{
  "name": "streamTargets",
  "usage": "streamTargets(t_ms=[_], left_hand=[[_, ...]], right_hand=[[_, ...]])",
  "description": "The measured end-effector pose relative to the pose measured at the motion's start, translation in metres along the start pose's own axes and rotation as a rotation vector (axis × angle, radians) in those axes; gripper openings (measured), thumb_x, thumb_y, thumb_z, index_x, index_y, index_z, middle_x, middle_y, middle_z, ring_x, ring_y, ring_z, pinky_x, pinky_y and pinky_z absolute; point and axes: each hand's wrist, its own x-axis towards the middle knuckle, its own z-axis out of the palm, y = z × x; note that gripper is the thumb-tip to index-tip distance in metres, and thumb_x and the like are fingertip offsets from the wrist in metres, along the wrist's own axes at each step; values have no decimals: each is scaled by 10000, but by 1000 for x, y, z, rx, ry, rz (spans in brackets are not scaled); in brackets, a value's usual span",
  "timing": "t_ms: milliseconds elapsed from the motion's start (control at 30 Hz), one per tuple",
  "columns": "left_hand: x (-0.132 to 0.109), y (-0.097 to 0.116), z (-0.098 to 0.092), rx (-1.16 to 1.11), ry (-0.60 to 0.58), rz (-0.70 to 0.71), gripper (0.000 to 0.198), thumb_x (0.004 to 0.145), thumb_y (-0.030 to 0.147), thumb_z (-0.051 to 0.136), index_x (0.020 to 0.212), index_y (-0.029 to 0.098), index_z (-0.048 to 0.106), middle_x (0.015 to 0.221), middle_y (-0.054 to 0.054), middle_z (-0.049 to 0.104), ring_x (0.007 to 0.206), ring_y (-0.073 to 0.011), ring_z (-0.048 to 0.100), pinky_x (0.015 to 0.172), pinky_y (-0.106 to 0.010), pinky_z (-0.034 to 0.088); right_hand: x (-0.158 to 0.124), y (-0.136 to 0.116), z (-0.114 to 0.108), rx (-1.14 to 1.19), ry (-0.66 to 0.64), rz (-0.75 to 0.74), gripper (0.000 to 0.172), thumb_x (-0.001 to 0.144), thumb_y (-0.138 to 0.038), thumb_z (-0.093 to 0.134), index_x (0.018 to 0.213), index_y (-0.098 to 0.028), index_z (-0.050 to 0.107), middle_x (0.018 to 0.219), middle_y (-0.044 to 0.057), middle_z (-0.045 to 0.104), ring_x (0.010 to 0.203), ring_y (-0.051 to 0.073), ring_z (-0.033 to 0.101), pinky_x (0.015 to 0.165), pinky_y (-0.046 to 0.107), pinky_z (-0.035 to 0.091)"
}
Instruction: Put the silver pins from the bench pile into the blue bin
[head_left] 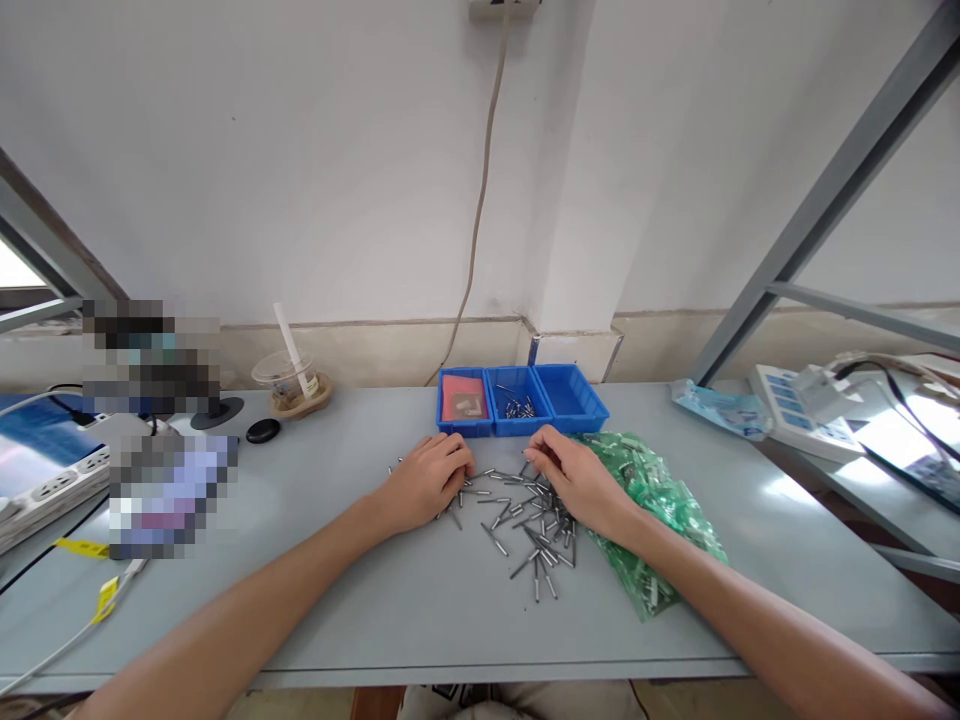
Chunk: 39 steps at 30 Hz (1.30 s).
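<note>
Many small metal pins lie loosely scattered on the grey table in front of me. My left hand rests at the left side of the scatter, its fingers curled down and together. Whatever sits under those fingertips is hidden, though pins show around them. Over the right part of the pile is my right hand, thumb and forefinger closed in a pinch. A short metal pin appears at those fingertips. Beneath and beside my right wrist, a green plastic bag holds more metal parts.
Behind my hands stand three joined blue bins: the left bin with a pink sheet, the middle bin with several pins, the right bin. A cup, black round object and power strip are left; a blue packet is right.
</note>
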Motion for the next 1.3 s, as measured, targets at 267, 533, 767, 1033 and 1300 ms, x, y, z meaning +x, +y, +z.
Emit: streamTargets(t_ms=[267,533,767,1033,1300], left_hand=[[1,0,0,6,-13,-1,197,1059,88,441,998,209,584,1041,-23,627,917,-194,554,852,-355,440],[0,1,0,7,2,5,205,1050,88,449,993,211,602,1032,-26,632,913,-193,560,852,-355,450],[-1,0,0,3,-7,5,201,1058,90,439,995,209,589,1038,-27,627,917,-192,557,861,-352,444],[-1,-1,1,2,-7,3,201,1059,92,439,996,212,588,1039,-28,633,918,-199,561,855,-359,440],[0,0,0,-4,0,5,206,1059,98,439,999,212,599,1032,-30,636,916,-197,565,858,-361,451]], right_hand=[[-1,1,1,-28,1,-5,209,1109,-380,437,950,-267,514,851,-3,668,824,235,601,737,344,423],[0,2,1,-57,16,0,218,1105,-398,446,951,-267,529,875,10,677,839,242,596,734,352,426],[-1,1,0,-9,25,-1,227,1108,-413,441,966,-267,541,901,17,703,833,241,607,732,355,427],[-1,-1,-1,41,61,0,210,1099,-407,466,985,-260,562,890,12,698,775,214,606,696,337,430],[-1,-1,-1,29,94,-32,233,1098,-420,466,970,-255,570,841,6,608,746,206,552,659,326,414]])
